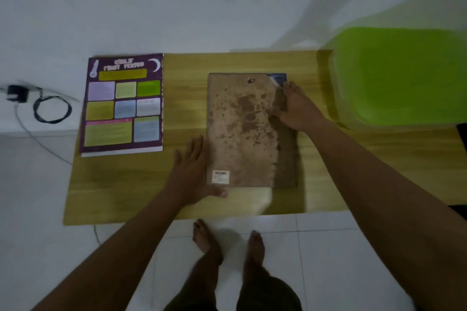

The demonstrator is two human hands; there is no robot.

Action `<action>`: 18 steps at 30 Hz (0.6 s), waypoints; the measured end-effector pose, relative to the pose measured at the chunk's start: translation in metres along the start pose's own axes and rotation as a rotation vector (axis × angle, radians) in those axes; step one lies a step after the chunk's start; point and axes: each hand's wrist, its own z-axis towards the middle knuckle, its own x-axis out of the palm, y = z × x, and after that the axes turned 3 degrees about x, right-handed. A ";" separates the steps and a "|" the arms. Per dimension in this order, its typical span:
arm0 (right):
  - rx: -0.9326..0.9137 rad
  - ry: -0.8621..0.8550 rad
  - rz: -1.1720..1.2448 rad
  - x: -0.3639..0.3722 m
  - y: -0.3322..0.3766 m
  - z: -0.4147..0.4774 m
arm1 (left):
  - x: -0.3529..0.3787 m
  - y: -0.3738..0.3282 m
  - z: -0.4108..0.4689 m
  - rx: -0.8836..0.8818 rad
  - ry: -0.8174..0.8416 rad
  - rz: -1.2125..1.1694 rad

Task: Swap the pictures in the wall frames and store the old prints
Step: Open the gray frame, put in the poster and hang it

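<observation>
Brown backing board [240,129]: stained, uppermost on the picture frame [286,161], which lies face down mid-table [182,83].
Progress: early, by judgement; the frame is off the wall, the back is still on, and no print is swapped or stored.
Left hand [189,171]: fingers straight and together, flat on the table, touching the frame's left edge.
Right hand [294,108]: at the board's upper right edge; blur hides whether the fingers pinch it.
Purple poster [123,103]: flat at the table's left end, probably the replacement.
Green container [399,76]: at the table's right end; contents not visible.
</observation>
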 end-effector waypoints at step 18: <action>-0.017 0.038 0.195 -0.006 0.002 0.044 | 0.009 -0.015 -0.001 -0.152 -0.110 -0.149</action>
